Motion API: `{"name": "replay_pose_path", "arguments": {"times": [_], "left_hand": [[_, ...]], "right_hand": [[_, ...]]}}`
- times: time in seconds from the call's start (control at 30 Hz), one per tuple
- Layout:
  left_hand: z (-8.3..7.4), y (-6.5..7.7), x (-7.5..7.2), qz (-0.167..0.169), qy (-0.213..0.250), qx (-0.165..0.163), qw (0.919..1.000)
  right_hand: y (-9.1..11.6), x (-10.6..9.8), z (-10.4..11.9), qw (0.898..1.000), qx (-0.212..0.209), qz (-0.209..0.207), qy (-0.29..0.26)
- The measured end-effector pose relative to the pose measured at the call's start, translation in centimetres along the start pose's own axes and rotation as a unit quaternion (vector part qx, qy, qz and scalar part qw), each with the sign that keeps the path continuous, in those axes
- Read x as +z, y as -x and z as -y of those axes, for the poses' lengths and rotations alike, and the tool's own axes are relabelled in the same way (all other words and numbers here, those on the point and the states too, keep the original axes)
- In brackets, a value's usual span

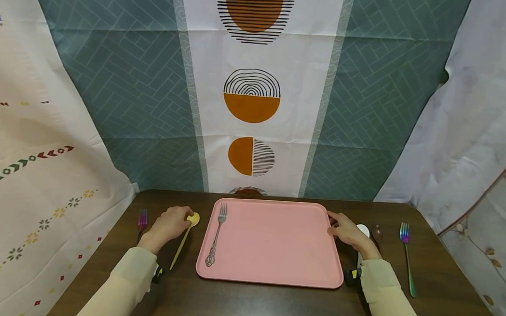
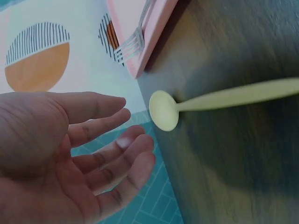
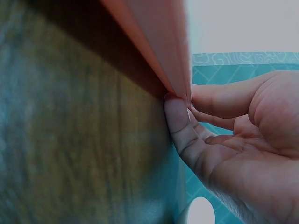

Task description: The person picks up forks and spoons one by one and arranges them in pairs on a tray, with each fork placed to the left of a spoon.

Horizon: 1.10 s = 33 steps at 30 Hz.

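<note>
A pink rectangular tray [image 1: 274, 244] lies on the dark wooden table, with a silver fork [image 1: 216, 240] along its left side. My right hand [image 1: 347, 231] pinches the tray's right rim near the far corner. In the right wrist view the thumb sits on one side of the pink rim [image 3: 159, 42] and a finger [image 3: 177, 112] curls under the other. Left of the tray, my left hand [image 1: 168, 227] hovers beside a yellow spoon [image 1: 181, 248]. Its fingers are loosely bent and hold nothing, with the spoon's round bowl [image 2: 163, 110] just past the fingertips in the left wrist view.
A purple fork [image 1: 142, 220] lies left of my left forearm. Close to my right wrist are a white spoon [image 1: 363, 229] and a dark spoon [image 1: 377, 232]. Farther right lies a rainbow-coloured fork [image 1: 408, 264]. A patterned cloth [image 1: 256, 105] hangs behind the table's far edge.
</note>
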<state>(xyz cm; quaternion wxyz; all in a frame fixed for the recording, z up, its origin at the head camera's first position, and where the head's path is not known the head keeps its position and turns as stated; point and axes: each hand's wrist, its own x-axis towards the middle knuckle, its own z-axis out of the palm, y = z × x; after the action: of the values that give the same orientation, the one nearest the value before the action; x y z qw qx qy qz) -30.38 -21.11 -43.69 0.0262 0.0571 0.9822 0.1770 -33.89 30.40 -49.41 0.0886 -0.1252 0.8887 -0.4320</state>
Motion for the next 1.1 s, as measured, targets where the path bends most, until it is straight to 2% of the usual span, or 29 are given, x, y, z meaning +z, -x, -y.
{"name": "replay_pose_path", "arguments": {"times": [0.17, 0.43, 1.1], "left_hand": [[0.4, 0.2, -0.3, 0.012, -0.004, 0.0, 0.9999], [1.0, 0.3, 0.6, 0.047, -0.011, -0.013, 0.9987], [1.3, 0.1, 2.0, 0.031, -0.023, -0.001, 0.9992]], "right_hand": [[-0.1, 0.1, 0.0, 1.0, 0.001, 0.0, -0.004], [-0.2, 0.2, -0.1, 1.0, 0.007, -0.001, 0.002], [-0.1, 0.1, -0.2, 1.0, -0.003, -0.002, -0.004]]}}
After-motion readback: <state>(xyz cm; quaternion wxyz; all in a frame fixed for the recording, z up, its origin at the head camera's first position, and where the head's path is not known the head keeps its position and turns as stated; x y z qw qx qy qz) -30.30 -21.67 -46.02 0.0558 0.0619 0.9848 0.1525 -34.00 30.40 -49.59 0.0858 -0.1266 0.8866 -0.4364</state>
